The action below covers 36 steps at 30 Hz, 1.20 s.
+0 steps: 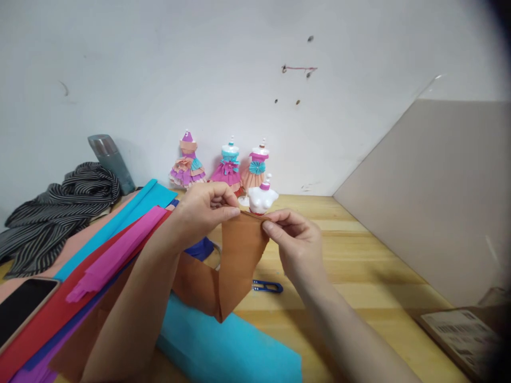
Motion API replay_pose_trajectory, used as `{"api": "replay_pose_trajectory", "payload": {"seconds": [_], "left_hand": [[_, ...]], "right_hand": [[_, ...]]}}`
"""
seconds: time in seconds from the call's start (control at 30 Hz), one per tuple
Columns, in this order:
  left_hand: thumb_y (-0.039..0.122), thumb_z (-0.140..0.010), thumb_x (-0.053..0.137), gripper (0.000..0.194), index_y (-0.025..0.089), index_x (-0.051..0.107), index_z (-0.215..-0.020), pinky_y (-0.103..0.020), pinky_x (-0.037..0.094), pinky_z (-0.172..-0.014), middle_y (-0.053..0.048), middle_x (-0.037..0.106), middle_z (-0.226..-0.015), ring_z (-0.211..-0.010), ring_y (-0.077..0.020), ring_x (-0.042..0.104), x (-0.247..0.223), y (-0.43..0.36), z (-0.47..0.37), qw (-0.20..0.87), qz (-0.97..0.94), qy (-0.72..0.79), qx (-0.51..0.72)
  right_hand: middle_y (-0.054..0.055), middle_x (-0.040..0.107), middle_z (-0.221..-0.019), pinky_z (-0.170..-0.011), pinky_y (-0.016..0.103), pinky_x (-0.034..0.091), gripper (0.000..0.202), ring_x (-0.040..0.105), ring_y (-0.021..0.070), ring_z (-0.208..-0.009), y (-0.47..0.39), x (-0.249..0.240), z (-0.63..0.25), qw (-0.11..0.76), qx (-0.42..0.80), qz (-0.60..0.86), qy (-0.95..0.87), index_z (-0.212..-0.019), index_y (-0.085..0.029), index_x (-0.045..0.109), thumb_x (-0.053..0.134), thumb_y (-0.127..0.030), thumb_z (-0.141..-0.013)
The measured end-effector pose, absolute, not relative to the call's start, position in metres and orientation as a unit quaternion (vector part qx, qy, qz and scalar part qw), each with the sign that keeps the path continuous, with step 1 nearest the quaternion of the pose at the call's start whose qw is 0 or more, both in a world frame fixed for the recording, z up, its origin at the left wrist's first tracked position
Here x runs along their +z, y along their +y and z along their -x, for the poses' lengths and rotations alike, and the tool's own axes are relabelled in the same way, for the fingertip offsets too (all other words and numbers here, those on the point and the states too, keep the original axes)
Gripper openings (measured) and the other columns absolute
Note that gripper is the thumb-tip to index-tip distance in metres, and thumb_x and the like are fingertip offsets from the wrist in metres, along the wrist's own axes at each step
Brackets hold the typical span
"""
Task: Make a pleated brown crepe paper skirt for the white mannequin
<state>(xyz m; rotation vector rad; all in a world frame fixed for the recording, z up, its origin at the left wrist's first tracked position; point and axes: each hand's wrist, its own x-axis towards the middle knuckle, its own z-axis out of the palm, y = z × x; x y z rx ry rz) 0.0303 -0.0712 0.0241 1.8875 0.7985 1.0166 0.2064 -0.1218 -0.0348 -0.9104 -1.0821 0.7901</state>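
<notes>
A brown crepe-like sheet (239,260) hangs between my hands, its top edge narrowly folded. My left hand (211,205) pinches the left end of that edge between thumb and fingers. At the right end, my right hand (293,234) holds the same edge in a pinch. The sheet bends at the bottom and trails left behind my left forearm. Just beyond the edge stands a small white mannequin bust (262,198) with a pink neck band. Below the brown sheet lies a turquoise sheet (235,340).
Blue thread snips (268,286) lie on the wooden table (343,255). Three dressed mini mannequins (229,165) stand by the wall. Leftward are coloured sheets (115,250), a phone (26,308), striped cloth (59,207) and a bottle (112,162). A cardboard box (459,340) sits front right.
</notes>
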Motion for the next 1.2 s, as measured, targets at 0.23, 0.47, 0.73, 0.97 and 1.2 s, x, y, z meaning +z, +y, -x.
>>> {"api": "replay_pose_trajectory", "payload": {"seconds": [0.23, 0.47, 0.73, 0.97, 1.2], "left_hand": [[0.017, -0.072, 0.060, 0.005, 0.016, 0.055, -0.070, -0.017, 0.032, -0.049, 0.006, 0.051, -0.060, -0.055, -0.0057, 0.046, 0.024, -0.072, -0.036, 0.437, -0.756, 0.299, 0.384], [0.018, -0.073, 0.065, 0.008, 0.015, 0.059, -0.069, -0.017, 0.037, -0.053, 0.004, 0.057, -0.062, -0.059, -0.0060, 0.051, 0.025, -0.070, -0.034, 0.505, -0.733, 0.260, 0.374], [0.015, -0.068, 0.071, 0.007, 0.014, 0.063, -0.068, -0.015, 0.039, -0.053, 0.004, 0.059, -0.061, -0.058, -0.0056, 0.053, 0.029, -0.071, -0.029, 0.534, -0.717, 0.258, 0.367], [0.023, -0.071, 0.069, 0.012, 0.014, 0.062, -0.066, -0.016, 0.038, -0.051, 0.003, 0.058, -0.059, -0.055, -0.0061, 0.052, 0.027, -0.074, -0.034, 0.457, -0.742, 0.299, 0.389], [0.017, -0.071, 0.063, 0.026, 0.016, 0.070, -0.096, -0.022, 0.047, -0.062, -0.001, 0.069, -0.074, -0.067, -0.0118, 0.060, 0.018, -0.067, -0.037, 0.349, -0.776, 0.339, 0.401]], "right_hand": [[-0.003, 0.058, -0.053, -0.047, 0.021, 0.038, 0.010, 0.048, 0.0086, -0.049, -0.124, -0.019, -0.224, 0.651, 0.335, 0.415, -0.541, -0.066, -0.019, 0.067, 0.077, -0.020, -0.065], [-0.003, 0.059, -0.051, -0.046, 0.022, 0.032, 0.012, 0.044, 0.0076, -0.046, -0.118, -0.015, -0.236, 0.620, 0.443, 0.378, -0.526, -0.063, -0.020, 0.069, 0.080, -0.024, -0.060], [0.001, 0.067, -0.058, -0.048, 0.027, 0.040, 0.022, 0.053, 0.0127, -0.050, -0.118, -0.017, -0.235, 0.621, 0.448, 0.359, -0.533, -0.066, -0.021, 0.074, 0.082, -0.041, -0.062], [-0.001, 0.067, -0.058, -0.047, 0.022, 0.044, 0.019, 0.055, 0.0096, -0.049, -0.116, -0.020, -0.228, 0.639, 0.408, 0.384, -0.527, -0.064, -0.021, 0.069, 0.085, -0.031, -0.061], [0.002, 0.077, -0.077, -0.064, 0.028, 0.057, 0.013, 0.070, 0.0162, -0.068, -0.119, -0.021, -0.228, 0.628, 0.301, 0.425, -0.578, -0.082, -0.023, 0.074, 0.075, -0.020, -0.069]]}}
